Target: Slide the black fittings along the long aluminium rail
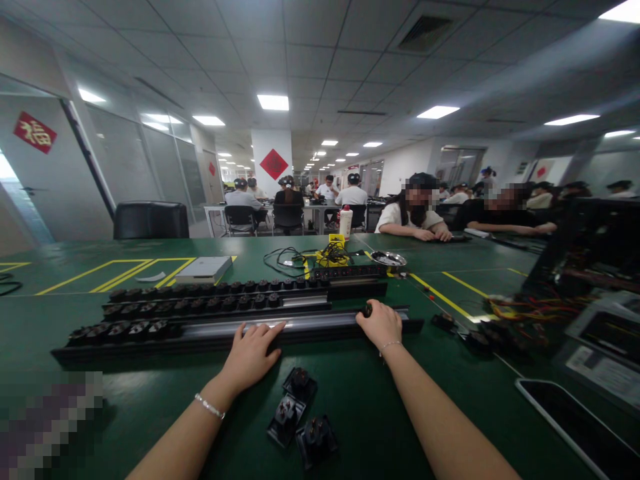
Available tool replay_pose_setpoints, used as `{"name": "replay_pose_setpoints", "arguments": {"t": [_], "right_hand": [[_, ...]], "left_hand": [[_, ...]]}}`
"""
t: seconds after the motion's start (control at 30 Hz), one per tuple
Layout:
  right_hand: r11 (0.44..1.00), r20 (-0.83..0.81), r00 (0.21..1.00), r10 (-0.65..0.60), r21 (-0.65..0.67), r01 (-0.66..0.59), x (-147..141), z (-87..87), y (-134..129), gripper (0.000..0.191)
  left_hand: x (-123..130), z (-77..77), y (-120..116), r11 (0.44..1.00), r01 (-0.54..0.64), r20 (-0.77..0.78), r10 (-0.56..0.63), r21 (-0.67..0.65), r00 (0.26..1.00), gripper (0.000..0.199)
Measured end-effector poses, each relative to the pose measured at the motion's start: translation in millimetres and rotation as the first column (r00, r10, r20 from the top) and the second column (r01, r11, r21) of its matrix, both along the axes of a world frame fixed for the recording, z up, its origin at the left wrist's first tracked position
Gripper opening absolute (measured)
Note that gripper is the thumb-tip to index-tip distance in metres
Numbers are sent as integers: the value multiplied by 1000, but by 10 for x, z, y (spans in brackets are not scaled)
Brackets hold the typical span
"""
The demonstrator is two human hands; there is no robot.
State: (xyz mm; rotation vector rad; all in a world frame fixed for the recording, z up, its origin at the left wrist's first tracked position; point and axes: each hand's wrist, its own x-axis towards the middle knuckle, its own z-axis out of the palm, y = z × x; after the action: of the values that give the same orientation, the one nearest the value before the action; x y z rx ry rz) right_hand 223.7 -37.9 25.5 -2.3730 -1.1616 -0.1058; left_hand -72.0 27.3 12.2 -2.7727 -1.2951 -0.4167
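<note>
A long black rail with a silvery inner channel (320, 326) lay crosswise at twelve o'clock. At eleven, the left hand (254, 350) rested on its near edge, fingers spread wide, probably steadying it. At one, the right hand (382, 323) pinched a small dark rounded part (368, 310) against the rail, seemingly for control. Black plastic sockets (120, 331) lined its ten-o'clock end; three loose black square modules (300, 415) lay nearer at twelve, apparently within easy reach.
</note>
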Motion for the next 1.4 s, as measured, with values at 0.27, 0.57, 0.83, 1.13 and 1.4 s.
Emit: {"name": "replay_pose_setpoints", "arguments": {"t": [0.27,0.57,0.83,1.13,1.4], "right_hand": [[1000,-21,1000,-18,-11,17,53,-8,-6,44],[996,21,996,-90,-2,90,123,-53,-37,57],[997,-5,997,-71,-30,71,172,-18,-57,52],[995,-13,997,-82,-57,81,184,27,-80,50],[997,-12,997,-77,-24,76,241,20,-105,46]], "left_hand": [[3,-7,-4,1000,-8,-8,8,14,1000,53],[-10,-30,10,1000,2,-5,-2,28,1000,53],[1,0,-10,1000,4,3,-4,12,1000,52],[1,-10,2,1000,0,3,0,-6,1000,53],[1,-6,-5,1000,-1,1,1,-1,1000,54]]}}
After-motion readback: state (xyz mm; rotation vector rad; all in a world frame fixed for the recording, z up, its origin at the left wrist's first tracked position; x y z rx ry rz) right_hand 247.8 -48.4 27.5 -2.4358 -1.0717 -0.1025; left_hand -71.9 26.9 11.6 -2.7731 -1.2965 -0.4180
